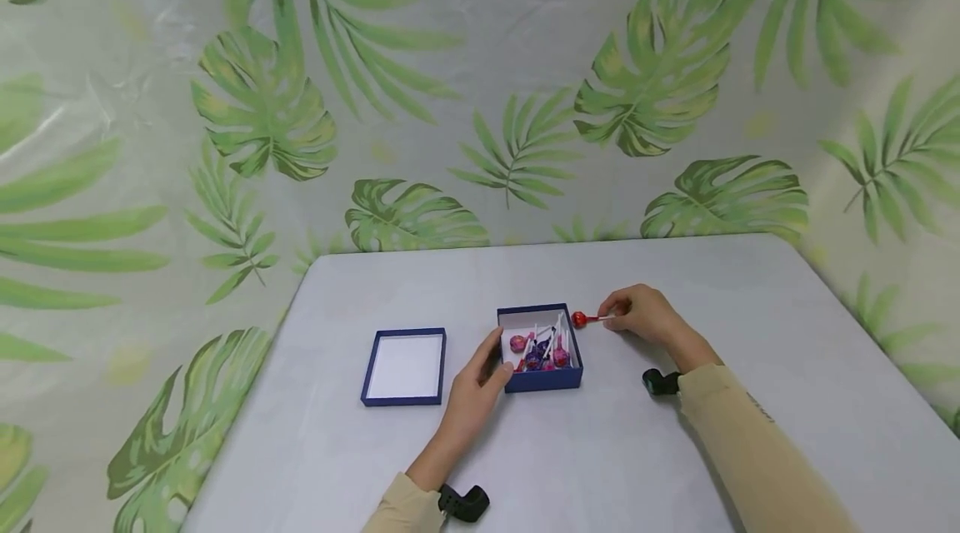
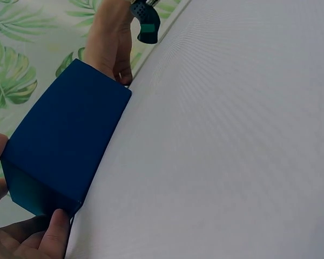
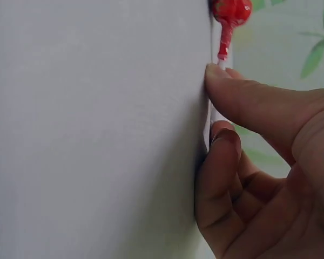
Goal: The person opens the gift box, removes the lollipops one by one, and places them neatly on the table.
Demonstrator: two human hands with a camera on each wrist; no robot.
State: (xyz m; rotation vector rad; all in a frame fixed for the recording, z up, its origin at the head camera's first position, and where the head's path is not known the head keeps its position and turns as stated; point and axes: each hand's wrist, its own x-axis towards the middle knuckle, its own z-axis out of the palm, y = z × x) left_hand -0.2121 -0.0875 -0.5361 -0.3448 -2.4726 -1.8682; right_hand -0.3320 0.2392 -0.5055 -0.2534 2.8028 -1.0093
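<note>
A shallow blue box (image 1: 543, 381) with a white inside stands on the table and holds several lollipops (image 1: 542, 354) in pink, purple and red wrappers. At its left side my left hand (image 1: 474, 390) grips the box, thumb at the near corner and fingers along the wall. The left wrist view shows the box's blue outer wall (image 2: 70, 135) between the fingertips. To the right of the box, my right hand (image 1: 647, 315) pinches the white stick of a red lollipop (image 1: 579, 319), whose head points left at the box's right edge. The red wrapped head (image 3: 232, 11) shows beyond the thumb in the right wrist view.
Left of the box lies a blue-edged lid (image 1: 405, 368), its white inside facing up. The white table (image 1: 600, 450) ends at a leaf-patterned curtain (image 1: 525, 83) behind. Black devices are strapped on both wrists.
</note>
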